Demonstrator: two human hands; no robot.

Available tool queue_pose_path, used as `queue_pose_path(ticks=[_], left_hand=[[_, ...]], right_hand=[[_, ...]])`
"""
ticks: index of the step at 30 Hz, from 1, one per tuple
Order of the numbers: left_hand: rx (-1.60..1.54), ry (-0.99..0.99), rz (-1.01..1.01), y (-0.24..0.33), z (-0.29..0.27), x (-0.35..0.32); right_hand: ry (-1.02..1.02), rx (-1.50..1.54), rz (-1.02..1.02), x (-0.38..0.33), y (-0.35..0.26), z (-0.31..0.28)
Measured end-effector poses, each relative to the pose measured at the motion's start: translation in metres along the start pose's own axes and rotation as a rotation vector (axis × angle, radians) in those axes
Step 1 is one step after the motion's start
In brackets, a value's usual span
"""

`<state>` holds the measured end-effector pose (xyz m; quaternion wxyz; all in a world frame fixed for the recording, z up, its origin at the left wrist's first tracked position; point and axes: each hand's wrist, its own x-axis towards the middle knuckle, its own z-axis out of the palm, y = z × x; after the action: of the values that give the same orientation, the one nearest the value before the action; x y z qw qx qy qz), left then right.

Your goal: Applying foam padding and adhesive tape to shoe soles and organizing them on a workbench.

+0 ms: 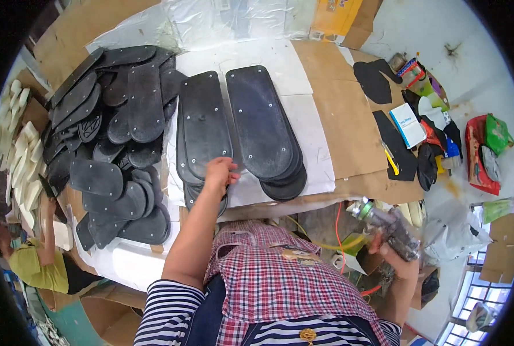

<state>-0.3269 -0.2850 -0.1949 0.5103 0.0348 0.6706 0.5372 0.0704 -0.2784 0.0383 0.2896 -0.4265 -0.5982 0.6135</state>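
Note:
Two stacks of long black pads with rounded ends and small metal studs lie side by side before me: the left stack [204, 118] and the right stack [262, 124]. My left hand [220, 174] is over the near end of the left stack, its fingers loosely bent and apart, holding nothing that I can see. Whether it touches the top pad I cannot tell. Off the table's near edge, to the right, my right hand [382, 249] grips a spray gun [392, 228] with a green ring and a dark, stained body. Its fingers are partly hidden by the tool.
A heap of similar black pads [113, 124] covers the table's left side. Cardboard [340, 124] lines the table. At right are black cut pieces [396, 147], a yellow cutter [391, 162] and a booklet [408, 126]. An orange hose [337, 228] hangs below. Another person [38, 262] is at far left.

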Motion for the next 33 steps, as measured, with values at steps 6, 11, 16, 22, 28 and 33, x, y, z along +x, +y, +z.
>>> queue_pose_path(ticks=[6,11,16,22,28,33], left_hand=[[-0.218,-0.062,-0.077,-0.021,0.020,0.023],[-0.459,-0.152,0.082,-0.010,0.030,0.006],[-0.426,-0.157,0.246,0.026,0.003,-0.028],[-0.673,0.093,0.436,0.093,-0.083,-0.053],[-1.078,0.185,0.776,0.161,-0.249,-0.050],[-1.004,0.364,0.693,0.104,-0.273,-0.043]], right_hand=[[0.113,-0.010,-0.101,0.010,0.000,0.002],[0.145,-0.029,-0.043,0.013,0.004,0.003],[0.105,0.051,-0.039,0.032,0.003,0.033],[-0.077,-0.097,-0.107,0.054,0.014,0.053],[-0.224,-0.069,-0.068,0.071,0.010,0.085],[-0.228,0.002,-0.160,0.091,-0.009,0.126]])
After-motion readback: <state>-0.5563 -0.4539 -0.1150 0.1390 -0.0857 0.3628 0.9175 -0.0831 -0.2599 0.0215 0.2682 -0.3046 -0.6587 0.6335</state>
